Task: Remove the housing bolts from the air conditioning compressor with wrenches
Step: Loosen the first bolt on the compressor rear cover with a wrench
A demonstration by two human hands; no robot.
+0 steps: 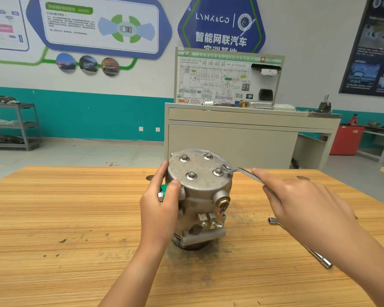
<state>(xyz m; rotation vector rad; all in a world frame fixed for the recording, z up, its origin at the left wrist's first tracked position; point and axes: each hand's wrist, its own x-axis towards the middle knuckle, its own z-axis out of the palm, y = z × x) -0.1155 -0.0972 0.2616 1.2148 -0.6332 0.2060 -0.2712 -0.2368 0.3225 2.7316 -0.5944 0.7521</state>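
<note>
Air conditioning compressor [200, 196] stands on end near the tabletop's [75, 218] far edge, four housing bolts [191, 175] in its top cover, left hand [162, 202] fingers wrapped round its side, right hand [297, 196] fingers curled on the offset ring wrench [242, 171], its ring just beside the near-right bolt [218, 172]. Danger: a half-seated ring could slip and round the head, or the pull could tip the compressor. No tray for loose bolts in view; a second wrench [319, 260] lies toward the right edge.

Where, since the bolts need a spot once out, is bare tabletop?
Bare table stretches left of the left hand, and between the forearms before the compressor. Right side is crowded: the right hand holds the wrench, a second wrench lies there.
</note>
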